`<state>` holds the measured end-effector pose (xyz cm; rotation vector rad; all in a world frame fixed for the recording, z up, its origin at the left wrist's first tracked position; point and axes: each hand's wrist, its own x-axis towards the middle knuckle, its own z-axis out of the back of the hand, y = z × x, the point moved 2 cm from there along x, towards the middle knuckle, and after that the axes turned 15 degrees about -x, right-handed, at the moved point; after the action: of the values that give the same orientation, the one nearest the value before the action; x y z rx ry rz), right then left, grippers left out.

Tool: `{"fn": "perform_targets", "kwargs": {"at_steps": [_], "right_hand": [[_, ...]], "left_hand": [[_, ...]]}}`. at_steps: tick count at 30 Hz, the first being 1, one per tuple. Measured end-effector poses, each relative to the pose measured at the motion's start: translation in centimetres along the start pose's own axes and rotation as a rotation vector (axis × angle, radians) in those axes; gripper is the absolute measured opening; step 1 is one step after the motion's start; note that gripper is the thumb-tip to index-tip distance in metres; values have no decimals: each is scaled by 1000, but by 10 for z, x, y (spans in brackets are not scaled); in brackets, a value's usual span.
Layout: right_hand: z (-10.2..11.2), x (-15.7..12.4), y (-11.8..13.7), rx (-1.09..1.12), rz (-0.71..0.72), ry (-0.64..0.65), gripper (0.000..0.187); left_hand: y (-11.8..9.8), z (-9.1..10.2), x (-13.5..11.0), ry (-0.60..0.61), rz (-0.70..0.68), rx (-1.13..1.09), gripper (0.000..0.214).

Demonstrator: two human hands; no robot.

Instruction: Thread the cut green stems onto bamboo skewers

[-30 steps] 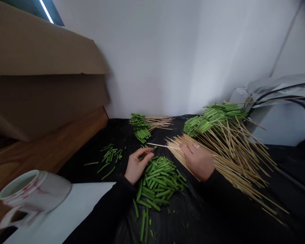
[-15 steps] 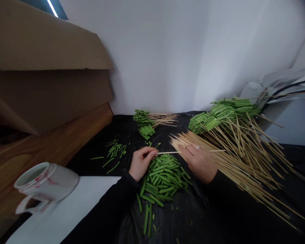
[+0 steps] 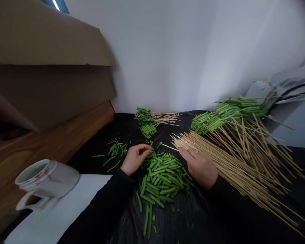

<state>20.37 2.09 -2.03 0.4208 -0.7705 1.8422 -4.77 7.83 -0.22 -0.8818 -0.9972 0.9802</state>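
A bamboo skewer (image 3: 169,147) is held by my right hand (image 3: 199,166), its pointed end toward the left, over the far side of a heap of cut green bean pieces (image 3: 165,176). My left hand (image 3: 135,158) is closed in a pinch at the heap's upper left edge; what its fingertips hold, if anything, is too small to make out. The skewer tip is apart from those fingers. Beside and partly under my right hand lies a thick bundle of bamboo skewers (image 3: 228,164).
Skewered green beans are piled at the back right (image 3: 228,113), with a smaller skewered stack (image 3: 146,123) at the back middle. Bean scraps (image 3: 117,148) lie left on the black plastic sheet (image 3: 91,142). A white mug (image 3: 49,181) stands front left, below a cardboard box (image 3: 53,91).
My left hand has moved left, away from the skewer's tip. The skewer in my right hand now tilts, its tip raised toward the back. The view has shifted slightly.
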Motion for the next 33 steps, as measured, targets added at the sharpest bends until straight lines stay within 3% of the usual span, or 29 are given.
{"fn": "perform_targets", "kwargs": {"at_steps": [9, 14, 17, 20, 23, 28, 33], "right_hand": [[0, 0, 4, 68, 30, -29, 37], [6, 0, 9, 54, 1, -42, 35], [9, 1, 11, 61, -21, -10, 33], [13, 1, 11, 103, -51, -21, 35], [16, 2, 11, 125, -44, -83, 36], [18, 2, 13, 126, -10, -185, 33], [17, -1, 13, 112, -7, -209, 30]], "left_hand": [[-7, -14, -7, 265, -239, 339, 19], [-7, -17, -10, 280, -274, 399, 18], [-9, -18, -10, 228, -264, 368, 14], [-11, -16, -9, 81, -224, 244, 11], [-8, -14, -6, -33, -88, -33, 19], [-1, -16, -7, -76, 136, -420, 30], [-1, -22, -11, -56, 202, -580, 30]]}}
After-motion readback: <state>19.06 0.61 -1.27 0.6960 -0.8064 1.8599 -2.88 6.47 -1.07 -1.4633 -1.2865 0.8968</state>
